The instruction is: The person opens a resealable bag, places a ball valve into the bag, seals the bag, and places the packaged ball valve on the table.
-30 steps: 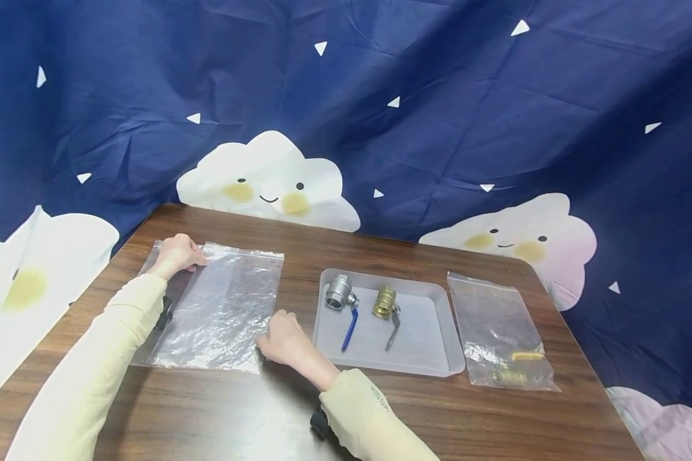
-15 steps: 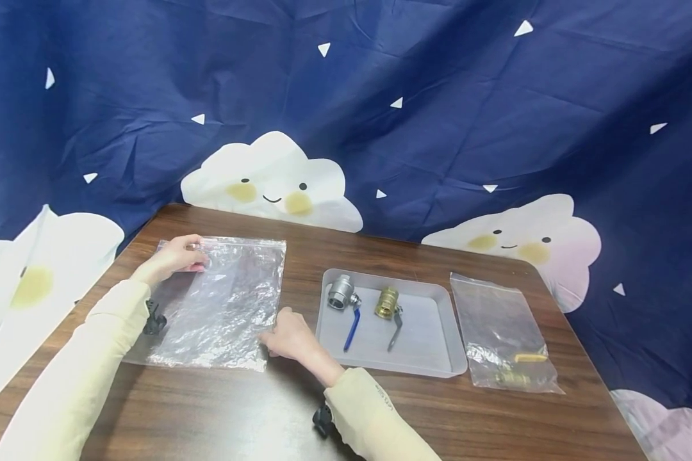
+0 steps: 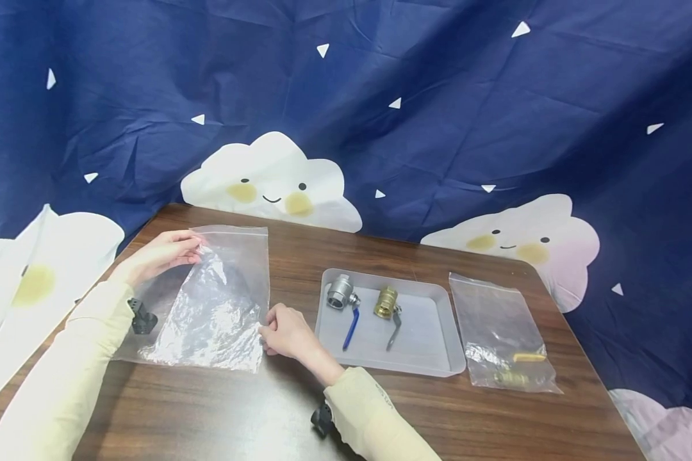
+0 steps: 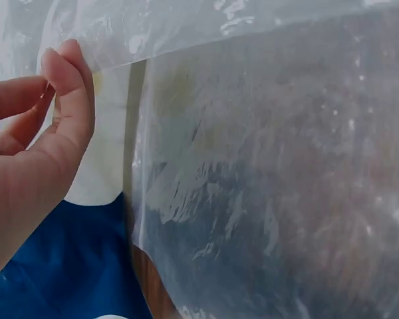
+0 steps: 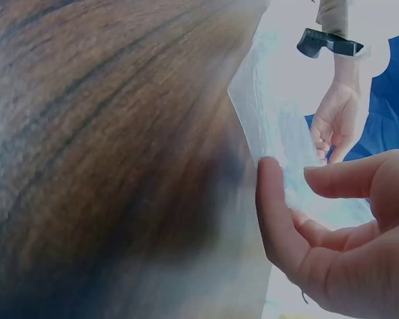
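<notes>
From where I watch, the left hand (image 3: 161, 253) has its thumb and fingertips brought together, pinching the clear plastic bag (image 3: 225, 314) near its upper left side. The right hand (image 3: 288, 331) is at the right edge of this bag, with bent fingers touching the film; its thumb and forefinger look apart in the right wrist view, so I cannot tell whether it grips the film. The bag lies on the left part of the brown table (image 3: 196, 410), shiny and wrinkled in its lower half. More clear film spreads to its left, and I cannot tell if it belongs to the same bag.

To the right of the right hand I see a grey tray (image 3: 423, 346). Inside it, a silver valve (image 3: 339, 291) with a blue handle (image 3: 352, 330) lies at the left, and a brass valve (image 3: 386, 302) with a grey handle (image 3: 395, 330) lies just beside it. Farther right, close to the tray, is a second bag (image 3: 487, 314); a yellow handle (image 3: 528, 357) shows through its lower part. Behind the table hangs a blue curtain (image 3: 380, 64) with smiling clouds and white triangles.
</notes>
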The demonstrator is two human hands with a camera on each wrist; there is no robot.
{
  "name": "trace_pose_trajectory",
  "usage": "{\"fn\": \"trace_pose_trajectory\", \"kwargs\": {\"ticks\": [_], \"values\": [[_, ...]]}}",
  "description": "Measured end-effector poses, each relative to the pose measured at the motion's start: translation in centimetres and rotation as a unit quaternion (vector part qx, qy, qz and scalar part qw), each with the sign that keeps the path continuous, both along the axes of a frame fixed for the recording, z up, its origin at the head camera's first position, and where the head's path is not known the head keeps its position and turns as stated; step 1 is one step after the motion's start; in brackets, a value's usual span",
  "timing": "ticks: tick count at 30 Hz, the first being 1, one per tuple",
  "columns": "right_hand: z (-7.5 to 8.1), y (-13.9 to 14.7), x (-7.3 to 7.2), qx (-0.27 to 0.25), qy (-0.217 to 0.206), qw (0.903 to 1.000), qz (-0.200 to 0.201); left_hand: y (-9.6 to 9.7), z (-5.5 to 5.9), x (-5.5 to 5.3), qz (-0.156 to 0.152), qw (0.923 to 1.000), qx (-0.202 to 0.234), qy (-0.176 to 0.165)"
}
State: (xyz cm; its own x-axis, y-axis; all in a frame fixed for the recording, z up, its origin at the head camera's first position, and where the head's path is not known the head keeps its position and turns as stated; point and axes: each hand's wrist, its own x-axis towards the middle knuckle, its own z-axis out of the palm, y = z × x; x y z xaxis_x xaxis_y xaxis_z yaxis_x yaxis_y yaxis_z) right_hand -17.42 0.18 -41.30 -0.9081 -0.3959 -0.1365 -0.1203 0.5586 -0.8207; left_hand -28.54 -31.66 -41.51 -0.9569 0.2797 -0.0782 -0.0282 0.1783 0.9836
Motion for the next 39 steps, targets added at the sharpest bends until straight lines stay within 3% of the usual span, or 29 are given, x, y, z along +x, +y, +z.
{"fn": "trace_pose_trajectory", "kwargs": {"ticks": [8,15,22,29,36,39], "values": [[1.0,0.6,0.5,0.002,0.064,0.9979,0.006,0.7,0.5,0.4,0.002,0.9992,0.039,-0.007],[2.4,2.3,1.3,0.018,0.107,0.9937,0.027,2.1,0.8,0.8,-0.012,0.9964,0.081,0.022],[3.5,4.8,2.1,-0.047,0.079,0.995,0.04,3.8,1.5,1.1,-0.03,0.9967,0.063,0.043],[3.1,8.2,2.8,-0.065,0.083,0.9937,0.038,5.6,1.7,1.7,-0.066,0.9926,0.084,0.057],[2.1,12.1,3.5,-0.062,0.068,0.9954,0.029,8.3,2.4,2.2,-0.081,0.9926,0.014,0.089],[1.7,13.8,4.0,-0.063,0.061,0.996,0.02,9.5,2.5,2.6,-0.092,0.9917,0.011,0.09]]}}
